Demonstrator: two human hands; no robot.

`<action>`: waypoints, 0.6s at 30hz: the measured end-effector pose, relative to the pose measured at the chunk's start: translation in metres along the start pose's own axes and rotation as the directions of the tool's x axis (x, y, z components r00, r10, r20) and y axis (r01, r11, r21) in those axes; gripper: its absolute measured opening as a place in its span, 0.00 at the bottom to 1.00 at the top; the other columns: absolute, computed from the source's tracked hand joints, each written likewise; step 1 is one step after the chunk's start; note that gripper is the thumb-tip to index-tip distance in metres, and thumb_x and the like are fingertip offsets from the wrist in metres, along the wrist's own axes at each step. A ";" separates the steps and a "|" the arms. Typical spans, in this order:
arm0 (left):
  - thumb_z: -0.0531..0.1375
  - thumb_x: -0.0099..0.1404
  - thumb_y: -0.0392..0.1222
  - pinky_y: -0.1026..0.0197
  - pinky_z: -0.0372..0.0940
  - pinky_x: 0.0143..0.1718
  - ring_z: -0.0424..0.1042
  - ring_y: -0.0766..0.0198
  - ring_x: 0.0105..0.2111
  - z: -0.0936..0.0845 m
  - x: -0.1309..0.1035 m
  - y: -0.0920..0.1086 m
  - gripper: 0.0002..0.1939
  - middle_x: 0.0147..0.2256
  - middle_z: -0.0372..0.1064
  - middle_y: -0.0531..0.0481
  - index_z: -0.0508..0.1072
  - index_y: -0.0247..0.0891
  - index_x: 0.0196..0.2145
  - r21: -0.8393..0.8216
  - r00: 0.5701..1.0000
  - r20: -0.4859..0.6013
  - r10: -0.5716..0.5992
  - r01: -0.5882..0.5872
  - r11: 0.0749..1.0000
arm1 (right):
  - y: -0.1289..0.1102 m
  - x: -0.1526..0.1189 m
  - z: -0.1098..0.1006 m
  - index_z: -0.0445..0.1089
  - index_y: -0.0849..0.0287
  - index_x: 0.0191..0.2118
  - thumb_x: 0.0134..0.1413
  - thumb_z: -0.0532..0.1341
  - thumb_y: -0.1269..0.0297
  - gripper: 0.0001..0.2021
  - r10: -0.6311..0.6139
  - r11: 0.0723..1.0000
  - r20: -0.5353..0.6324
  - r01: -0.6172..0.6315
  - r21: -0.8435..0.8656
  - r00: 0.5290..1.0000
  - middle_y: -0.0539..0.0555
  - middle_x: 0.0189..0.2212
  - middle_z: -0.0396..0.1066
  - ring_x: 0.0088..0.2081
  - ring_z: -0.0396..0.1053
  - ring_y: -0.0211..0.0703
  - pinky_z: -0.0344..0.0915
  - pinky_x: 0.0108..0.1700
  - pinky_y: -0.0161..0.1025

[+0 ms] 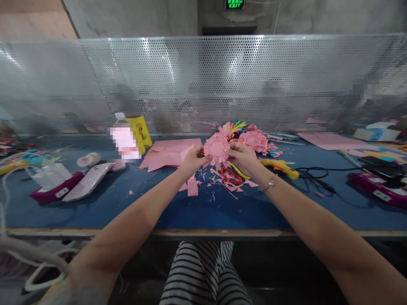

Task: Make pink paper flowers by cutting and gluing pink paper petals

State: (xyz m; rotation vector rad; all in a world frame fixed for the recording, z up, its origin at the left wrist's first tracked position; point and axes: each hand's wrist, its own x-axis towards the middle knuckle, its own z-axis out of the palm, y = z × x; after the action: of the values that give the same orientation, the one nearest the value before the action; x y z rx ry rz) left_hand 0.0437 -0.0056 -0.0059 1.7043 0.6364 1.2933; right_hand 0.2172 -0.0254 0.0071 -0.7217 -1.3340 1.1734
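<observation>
Here, the left hand point(191, 160) and right hand point(244, 157) pinched a paper flower point(218, 149) by opposite edges. Pink scraps point(192, 186) littered the blue tabletop point(203, 217).

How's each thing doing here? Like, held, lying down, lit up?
Left hand, pinching the pink paper flower
Right hand, pinching its opposite edge
Pink paper flower, held between both hands
Pink scraps, scattered
Red-handled scissors, lying among scraps; open or shut unclear
Yellow glue gun, lying down
Exit sign, lit
Purple power strip at left, white adapters plugged in
</observation>
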 end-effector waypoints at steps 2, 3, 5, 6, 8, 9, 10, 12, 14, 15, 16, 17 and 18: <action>0.61 0.47 0.39 0.63 0.61 0.36 0.66 0.68 0.32 0.001 -0.001 0.001 0.15 0.33 0.67 0.47 0.66 0.33 0.34 -0.034 1.000 0.020 -0.002 0.003 0.999 | 0.000 -0.001 0.001 0.60 0.60 0.24 0.33 0.63 0.66 0.11 -0.006 1.000 0.000 0.006 -0.002 1.000 0.44 0.22 0.59 0.23 0.58 0.28 0.58 0.28 0.32; 0.61 0.47 0.39 0.63 0.61 0.37 0.66 0.68 0.33 0.001 -0.002 0.001 0.15 0.34 0.67 0.47 0.66 0.33 0.35 -0.053 1.000 0.027 -0.001 0.002 0.999 | 0.000 -0.001 0.001 0.60 0.60 0.24 0.33 0.63 0.66 0.11 -0.011 1.000 -0.002 0.011 -0.005 1.000 0.44 0.21 0.59 0.23 0.57 0.28 0.58 0.27 0.31; 0.60 0.49 0.40 0.63 0.61 0.37 0.66 0.69 0.33 0.002 -0.003 0.002 0.14 0.33 0.67 0.49 0.66 0.34 0.34 -0.084 1.000 0.021 -0.005 0.007 0.996 | 0.000 -0.001 0.002 0.59 0.60 0.24 0.33 0.63 0.66 0.11 -0.019 1.000 -0.004 0.019 -0.012 1.000 0.43 0.20 0.58 0.22 0.56 0.27 0.57 0.26 0.31; 0.60 0.49 0.40 0.64 0.61 0.35 0.66 0.70 0.31 0.002 -0.004 0.003 0.12 0.31 0.67 0.50 0.66 0.34 0.33 -0.086 1.000 0.002 -0.016 0.016 0.996 | 0.000 -0.001 0.002 0.59 0.60 0.23 0.33 0.64 0.66 0.11 -0.022 1.000 -0.006 0.022 -0.015 1.000 0.43 0.20 0.57 0.22 0.56 0.27 0.56 0.26 0.31; 0.59 0.49 0.42 0.66 0.61 0.32 0.65 0.72 0.26 0.002 -0.004 0.003 0.10 0.26 0.65 0.53 0.65 0.33 0.29 -0.063 0.998 -0.051 -0.047 0.043 0.997 | 0.001 0.000 0.002 0.59 0.60 0.23 0.32 0.64 0.65 0.12 -0.026 0.999 -0.009 0.026 -0.025 1.000 0.43 0.19 0.56 0.21 0.56 0.27 0.56 0.25 0.31; 0.60 0.49 0.42 0.66 0.61 0.30 0.64 0.73 0.24 0.002 -0.003 0.004 0.10 0.23 0.64 0.55 0.64 0.33 0.27 -0.045 0.995 -0.076 -0.060 0.056 0.997 | 0.001 0.000 0.002 0.58 0.60 0.23 0.32 0.64 0.65 0.12 -0.029 0.999 -0.008 0.029 -0.032 1.000 0.42 0.19 0.56 0.21 0.56 0.27 0.55 0.25 0.30; 0.60 0.49 0.43 0.66 0.61 0.29 0.63 0.74 0.23 0.001 -0.003 0.004 0.11 0.22 0.62 0.55 0.64 0.33 0.25 -0.027 0.993 -0.092 -0.067 0.065 0.998 | 0.001 0.000 0.002 0.58 0.60 0.23 0.32 0.64 0.65 0.12 -0.033 0.999 -0.008 0.033 -0.036 0.999 0.42 0.19 0.56 0.21 0.55 0.27 0.56 0.25 0.31; 0.60 0.48 0.44 0.67 0.61 0.28 0.63 0.74 0.23 0.000 -0.002 0.004 0.11 0.21 0.62 0.56 0.63 0.33 0.24 -0.001 0.993 -0.096 -0.075 0.075 0.997 | 0.001 0.000 0.001 0.58 0.60 0.23 0.32 0.64 0.65 0.12 -0.031 0.999 -0.005 0.031 -0.043 0.999 0.43 0.19 0.56 0.21 0.56 0.27 0.56 0.26 0.31; 0.60 0.48 0.44 0.67 0.61 0.28 0.63 0.74 0.22 0.000 -0.002 0.005 0.12 0.21 0.61 0.56 0.63 0.33 0.24 0.009 0.993 -0.090 -0.081 0.083 0.997 | 0.000 -0.001 0.001 0.59 0.60 0.23 0.32 0.64 0.65 0.12 -0.017 0.999 0.003 0.018 -0.036 1.000 0.43 0.19 0.57 0.22 0.56 0.27 0.56 0.26 0.31; 0.60 0.48 0.43 0.67 0.61 0.27 0.62 0.74 0.22 0.000 -0.002 0.006 0.11 0.20 0.61 0.56 0.64 0.33 0.24 0.008 0.992 -0.089 -0.086 0.087 0.996 | 0.000 -0.001 0.000 0.59 0.60 0.23 0.32 0.64 0.65 0.12 -0.005 1.000 0.011 0.006 -0.026 1.000 0.43 0.20 0.57 0.22 0.56 0.28 0.56 0.26 0.31; 0.60 0.48 0.43 0.68 0.60 0.27 0.62 0.75 0.22 0.000 -0.002 0.007 0.11 0.20 0.60 0.56 0.63 0.33 0.24 0.005 0.992 -0.089 -0.090 0.091 0.996 | 0.000 -0.001 0.000 0.60 0.60 0.24 0.33 0.64 0.65 0.12 0.008 1.000 0.022 -0.008 -0.013 1.000 0.44 0.20 0.58 0.22 0.57 0.28 0.57 0.26 0.31; 0.60 0.48 0.43 0.68 0.60 0.26 0.62 0.75 0.21 0.000 -0.002 0.008 0.11 0.20 0.60 0.57 0.63 0.33 0.23 -0.001 0.992 -0.089 -0.094 0.095 0.995 | 0.001 -0.001 0.000 0.60 0.60 0.24 0.33 0.64 0.64 0.11 0.019 1.000 0.035 -0.019 0.004 0.999 0.44 0.21 0.58 0.22 0.57 0.28 0.57 0.26 0.31; 0.60 0.48 0.42 0.69 0.60 0.26 0.61 0.75 0.21 0.000 -0.002 0.009 0.11 0.19 0.59 0.57 0.63 0.33 0.23 -0.005 0.991 -0.088 -0.099 0.099 0.995 | 0.001 -0.001 -0.001 0.60 0.60 0.25 0.34 0.63 0.64 0.11 0.026 0.999 0.043 -0.027 0.021 0.999 0.44 0.22 0.58 0.23 0.57 0.28 0.57 0.26 0.31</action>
State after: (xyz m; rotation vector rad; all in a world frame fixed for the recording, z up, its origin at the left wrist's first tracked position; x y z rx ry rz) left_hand 0.0422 -0.0115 0.0009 1.6018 0.7621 1.3033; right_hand 0.2180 -0.0256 0.0056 -0.7040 -1.3484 1.2286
